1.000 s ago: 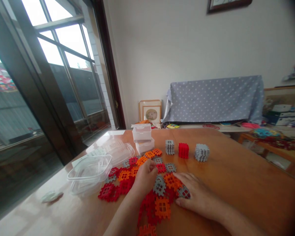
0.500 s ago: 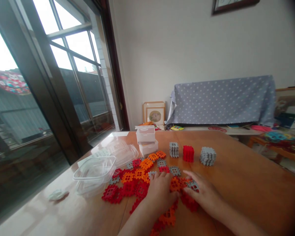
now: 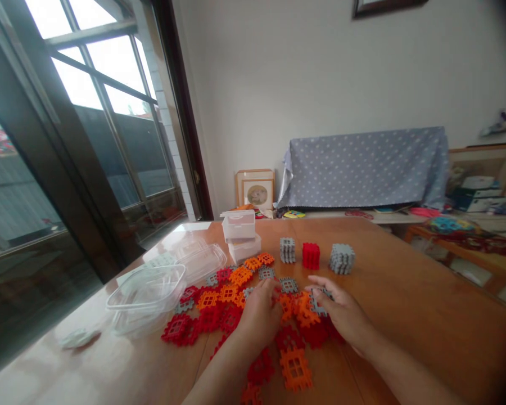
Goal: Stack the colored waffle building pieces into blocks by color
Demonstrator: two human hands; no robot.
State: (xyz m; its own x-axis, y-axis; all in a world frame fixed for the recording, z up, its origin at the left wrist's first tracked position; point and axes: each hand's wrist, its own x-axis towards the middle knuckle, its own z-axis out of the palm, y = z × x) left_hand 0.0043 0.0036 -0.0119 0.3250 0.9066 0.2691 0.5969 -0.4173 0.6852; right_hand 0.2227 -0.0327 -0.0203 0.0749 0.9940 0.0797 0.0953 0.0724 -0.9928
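Note:
Flat interlocking plastic tiles with notched edges and window-like holes lie in a loose spread, among them a red tile [image 3: 177, 326] and an orange tile [image 3: 296, 368]. My right hand [image 3: 346, 315] pinches a grey tile [image 3: 319, 302] between thumb and fingers, just over the right side of the spread. Beside it an orange tile [image 3: 307, 309] appears tilted up. My left hand [image 3: 261, 312] is over the middle of the spread, its fingers curled close together at a bit of red; what they grip is mostly hidden.
Behind the spread stand a grey tile stack [image 3: 287, 250], a red tile stack [image 3: 311, 256] and another grey stack [image 3: 342, 259]. Two small white boxes [image 3: 240, 226] are stacked near the back. Clear plastic tubs [image 3: 145, 292] and a crumpled white item [image 3: 79, 337] sit at left.
My right hand has lifted slightly with the grey tile, now more upright. My left hand has curled its fingers. The view has turned a little to the right.

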